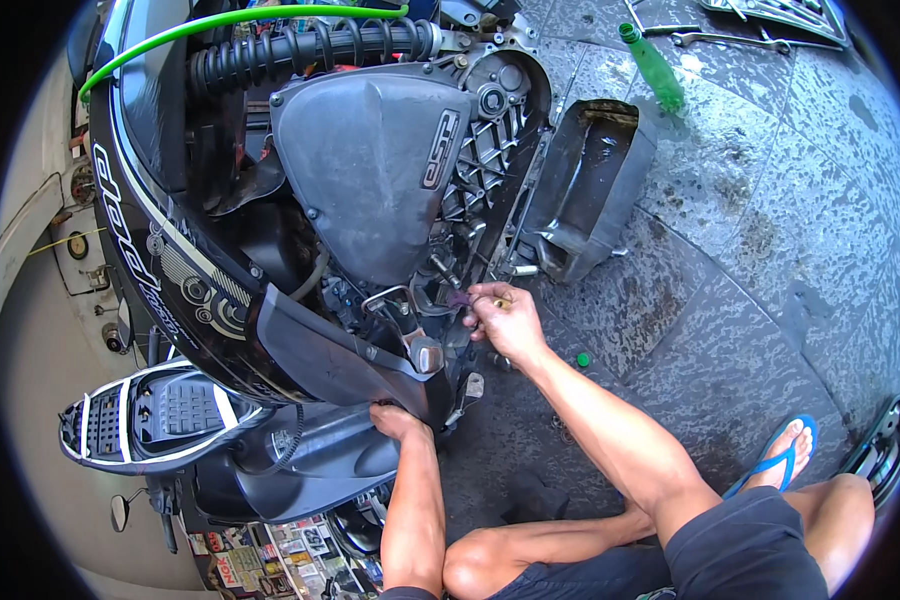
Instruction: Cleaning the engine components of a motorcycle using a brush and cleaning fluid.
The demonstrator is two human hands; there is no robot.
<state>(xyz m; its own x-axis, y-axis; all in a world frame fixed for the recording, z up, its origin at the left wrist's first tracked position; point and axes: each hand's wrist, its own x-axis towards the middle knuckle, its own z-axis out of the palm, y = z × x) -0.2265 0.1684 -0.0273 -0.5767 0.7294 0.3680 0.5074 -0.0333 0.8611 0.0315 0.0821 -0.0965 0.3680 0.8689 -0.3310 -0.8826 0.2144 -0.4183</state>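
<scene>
A black motor scooter (285, 360) fills the left, its engine partly opened. My right hand (502, 315) pinches a dark purple rag or cloth scrap (459, 298) beside the lower engine, and a small brass-coloured part (501, 303) shows between its fingers. My left hand (397, 420) rests at the lower edge of the scooter's side panel (315, 337), its fingertips partly hidden beneath it. Above my hands is the grey air filter cover (375, 172). The exposed crankcase (495, 142) lies to its right. A metal-tipped footrest (425, 354) sits between my hands.
A cut-open black plastic container (592, 180) with dark oily residue lies beside the engine. A green plastic bottle (656, 71), its green cap (583, 360), a spanner (731, 41) and a tool tray (787, 15) are on the stained tile floor. A green hose (240, 16) arches over the scooter.
</scene>
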